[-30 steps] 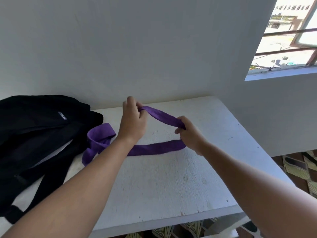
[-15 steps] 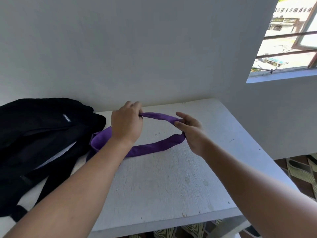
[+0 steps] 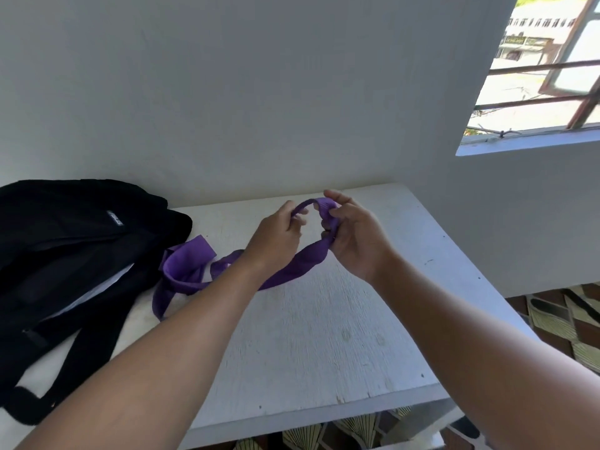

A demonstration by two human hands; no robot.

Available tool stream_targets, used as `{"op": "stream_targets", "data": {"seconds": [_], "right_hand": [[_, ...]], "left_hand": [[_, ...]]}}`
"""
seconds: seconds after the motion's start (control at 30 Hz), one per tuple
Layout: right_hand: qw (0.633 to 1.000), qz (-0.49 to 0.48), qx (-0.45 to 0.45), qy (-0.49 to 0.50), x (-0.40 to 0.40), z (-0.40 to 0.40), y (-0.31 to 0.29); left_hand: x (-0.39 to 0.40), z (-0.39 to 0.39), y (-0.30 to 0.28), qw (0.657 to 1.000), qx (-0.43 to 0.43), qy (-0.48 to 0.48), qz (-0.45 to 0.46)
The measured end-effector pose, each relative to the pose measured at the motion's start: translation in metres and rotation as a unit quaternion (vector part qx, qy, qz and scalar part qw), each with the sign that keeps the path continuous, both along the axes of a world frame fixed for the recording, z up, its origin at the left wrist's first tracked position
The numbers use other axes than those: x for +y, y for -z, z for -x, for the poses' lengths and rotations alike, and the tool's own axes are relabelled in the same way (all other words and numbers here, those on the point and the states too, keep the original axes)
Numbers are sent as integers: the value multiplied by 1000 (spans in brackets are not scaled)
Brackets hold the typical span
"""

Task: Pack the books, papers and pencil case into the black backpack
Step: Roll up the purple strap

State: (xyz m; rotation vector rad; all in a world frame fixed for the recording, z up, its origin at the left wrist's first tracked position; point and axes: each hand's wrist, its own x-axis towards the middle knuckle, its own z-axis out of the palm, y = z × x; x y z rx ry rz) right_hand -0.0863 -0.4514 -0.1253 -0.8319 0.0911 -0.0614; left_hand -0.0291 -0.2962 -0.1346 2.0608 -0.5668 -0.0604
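Both hands work above the middle of the bench: our left hand pinches the purple cloth strip near its raised loop, and our right hand curls its fingers round the same strip. From there the strip trails down toward the left edge and bunches just beside the black backpack, which lies on the bench's far left corner with what may be white paper showing in its opening.

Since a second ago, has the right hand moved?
Yes. The right hand, gripping the purple strap, has lifted and come in toward the left hand, now nearer the table's back edge at the wall.
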Motion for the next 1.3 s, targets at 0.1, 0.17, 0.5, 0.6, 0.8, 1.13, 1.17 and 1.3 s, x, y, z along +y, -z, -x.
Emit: {"op": "stream_targets", "data": {"seconds": [0.1,0.17,0.5,0.6,0.8,1.13,1.17,1.3], "right_hand": [[999,-26,-24,-16,5,-1,-7],[999,-31,-26,-11,6,0,-8],[998,-33,32,37,8,-2,-16],[999,-24,39,19,9,-5,-18],[999,-21,49,6,22,-7,-12],[972,197,82,98,26,-3,-19],[971,201,80,105,27,-4,-18],[971,197,83,107,26,-5,-16]], "left_hand": [[-11,19,-2,993,85,25,81],[-15,28,-5,962,201,24,180],[6,24,-19,942,261,143,152],[15,20,-27,899,352,124,229],[14,8,-8,988,139,22,65],[3,45,-13,881,359,114,287],[3,45,-15,885,349,114,286],[6,43,-23,903,324,142,243]]}}
